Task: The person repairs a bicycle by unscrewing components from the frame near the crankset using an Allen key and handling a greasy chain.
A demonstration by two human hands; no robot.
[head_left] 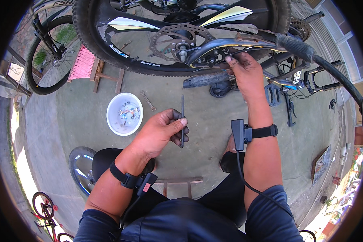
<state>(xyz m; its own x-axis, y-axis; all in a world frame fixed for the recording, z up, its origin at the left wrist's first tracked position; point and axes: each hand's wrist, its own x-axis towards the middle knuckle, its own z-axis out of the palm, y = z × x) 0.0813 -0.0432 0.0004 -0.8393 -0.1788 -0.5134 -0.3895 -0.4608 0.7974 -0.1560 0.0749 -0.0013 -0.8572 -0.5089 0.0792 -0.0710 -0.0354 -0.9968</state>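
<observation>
My left hand (165,131) pinches a thin dark hex key (182,109), its long arm pointing up and a short bend at the bottom. It is held in the air, apart from the bicycle. My right hand (248,74) reaches up to the bicycle frame (226,42), its fingers pressed together at the rear stay behind the brake disc (181,40). What these fingers hold, if anything, is too small and dark to make out. The rear wheel (117,48) with its dark spokes and knobbly tyre stands just beyond my hands.
A white bucket (113,126) with wrenches and small parts stands left on the floor, a loose wrench (148,101) beside it. A pink woven stool (83,64) and another bicycle (48,52) are far left. A pedal (273,95) and a brake lever (290,111) show at right.
</observation>
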